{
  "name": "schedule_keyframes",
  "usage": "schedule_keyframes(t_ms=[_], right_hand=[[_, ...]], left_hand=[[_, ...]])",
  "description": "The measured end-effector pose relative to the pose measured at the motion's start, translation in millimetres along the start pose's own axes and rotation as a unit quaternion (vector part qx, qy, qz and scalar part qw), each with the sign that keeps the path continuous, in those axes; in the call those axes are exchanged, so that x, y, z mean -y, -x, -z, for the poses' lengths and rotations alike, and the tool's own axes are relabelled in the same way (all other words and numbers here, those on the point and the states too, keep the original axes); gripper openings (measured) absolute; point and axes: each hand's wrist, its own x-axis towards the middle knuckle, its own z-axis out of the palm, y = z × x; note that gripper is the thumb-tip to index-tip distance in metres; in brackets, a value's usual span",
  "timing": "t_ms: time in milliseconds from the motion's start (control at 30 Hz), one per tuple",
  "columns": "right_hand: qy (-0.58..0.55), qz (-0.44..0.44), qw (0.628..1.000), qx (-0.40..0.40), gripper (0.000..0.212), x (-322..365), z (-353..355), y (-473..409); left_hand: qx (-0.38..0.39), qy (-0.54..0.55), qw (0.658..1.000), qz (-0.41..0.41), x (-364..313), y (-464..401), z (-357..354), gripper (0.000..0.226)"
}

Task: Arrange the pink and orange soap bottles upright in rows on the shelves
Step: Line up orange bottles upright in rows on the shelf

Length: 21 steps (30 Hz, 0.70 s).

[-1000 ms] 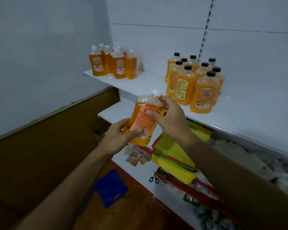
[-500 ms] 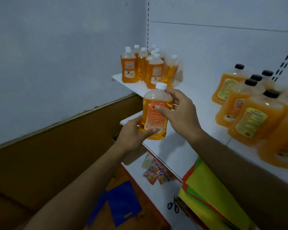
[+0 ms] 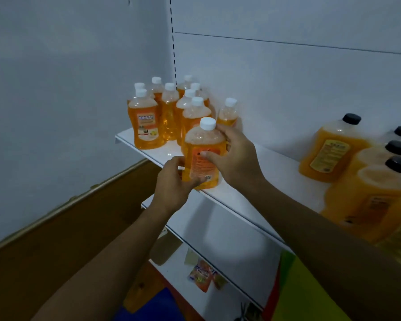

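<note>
**Orange bottle held at the shelf's front edge**

Both hands grip one orange bottle (image 3: 202, 156), upright, its base at the front lip of the top shelf (image 3: 259, 181); whether it rests on the shelf or hangs just above cannot be told. The left hand (image 3: 171, 188) curls its fingers round the lower body from the left. The right hand (image 3: 234, 158) wraps the upper body from the right, thumb pressed on the orange label, fingers behind the shoulder. The bottle is clear plastic with rounded shoulders, a short neck and a white ribbed screw cap (image 3: 207, 123); the liquid inside is amber, frothy near the top.

Just behind it, in the shelf's left corner, stands a cluster of like bottles (image 3: 169, 112), all upright, white-capped, packed close. One more (image 3: 227, 112) stands a little apart to the right of the cluster.

Well to the right on the same shelf are larger jugs (image 3: 333, 149), broader, with flat black caps and yellow labels, partly blurred.

The shelf is smooth, white and glossy, as is the one below (image 3: 229, 242). Small sachets (image 3: 202, 274) lie lower down, beside a folded sheet (image 3: 301, 293) in yellow, green and red.
</note>
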Motion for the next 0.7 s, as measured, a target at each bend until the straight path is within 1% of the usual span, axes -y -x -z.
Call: schedule_keyframes(t_ms=[267,567,700], right_hand=[[0.085,-0.004,0.996,-0.012,0.06,-14,-44,-54],[0.097,0.004,0.994,-0.047,0.054,-22,-69,-69],[0.101,0.01,0.994,-0.049,0.053,-23,-71,-68]], left_hand=[[0.006,-0.005,1.0,0.008,37,-67,5,0.055],[0.009,-0.013,1.0,-0.003,56,-91,8,0.053],[0.011,0.001,1.0,-0.006,59,-91,6,0.054]])
